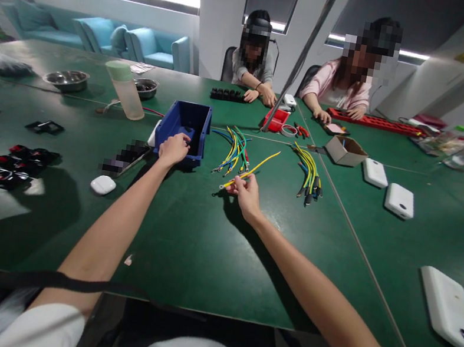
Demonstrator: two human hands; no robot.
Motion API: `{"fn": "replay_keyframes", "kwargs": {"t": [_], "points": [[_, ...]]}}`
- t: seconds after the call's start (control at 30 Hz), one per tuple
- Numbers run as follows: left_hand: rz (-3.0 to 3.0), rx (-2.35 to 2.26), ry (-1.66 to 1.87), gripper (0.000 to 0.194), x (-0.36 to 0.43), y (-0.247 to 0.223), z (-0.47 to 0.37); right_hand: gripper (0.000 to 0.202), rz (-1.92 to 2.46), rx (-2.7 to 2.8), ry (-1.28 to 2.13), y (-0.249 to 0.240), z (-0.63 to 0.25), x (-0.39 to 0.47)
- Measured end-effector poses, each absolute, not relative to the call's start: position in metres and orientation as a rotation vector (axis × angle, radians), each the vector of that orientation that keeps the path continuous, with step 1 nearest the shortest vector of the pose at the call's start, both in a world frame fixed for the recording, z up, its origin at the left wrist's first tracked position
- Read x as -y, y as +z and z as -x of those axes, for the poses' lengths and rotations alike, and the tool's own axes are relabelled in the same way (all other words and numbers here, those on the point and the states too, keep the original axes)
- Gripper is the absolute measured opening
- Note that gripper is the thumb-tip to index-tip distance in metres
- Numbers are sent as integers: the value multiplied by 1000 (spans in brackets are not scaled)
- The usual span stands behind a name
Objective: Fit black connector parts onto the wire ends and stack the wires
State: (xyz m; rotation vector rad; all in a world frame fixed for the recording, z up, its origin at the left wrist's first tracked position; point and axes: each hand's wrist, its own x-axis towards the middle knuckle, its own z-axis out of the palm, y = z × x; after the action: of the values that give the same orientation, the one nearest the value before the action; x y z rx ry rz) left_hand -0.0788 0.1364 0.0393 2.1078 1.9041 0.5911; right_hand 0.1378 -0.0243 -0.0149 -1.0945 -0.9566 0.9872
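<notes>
my right hand: fingertips pinched on a yellow wire near its ring terminal, free end toward 2 o'clock. my left hand at the blue bin, 10 o'clock from my right; cannot tell whether those fingers hold anything. wire bundle at 11, second bundle at 2.
</notes>
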Motion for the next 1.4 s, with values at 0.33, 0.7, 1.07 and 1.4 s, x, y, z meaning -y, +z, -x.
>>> {"fn": "replay_keyframes", "kwargs": {"t": [0.33,0.7,1.07,1.4], "points": [[-2129,-1911,602,28,-138,38,76,29,1093,990,949,-13,-128,38],[-2135,-1931,663,30,-132,39,71,21,1120,1012,896,-18,-130,36],[-2220,-1843,745,34,-130,40,72,21,1091,964,918,-17,-134,34],[-2305,-1626,154,35,-165,45,75,23,1099,930,922,-15,-135,37]]}}
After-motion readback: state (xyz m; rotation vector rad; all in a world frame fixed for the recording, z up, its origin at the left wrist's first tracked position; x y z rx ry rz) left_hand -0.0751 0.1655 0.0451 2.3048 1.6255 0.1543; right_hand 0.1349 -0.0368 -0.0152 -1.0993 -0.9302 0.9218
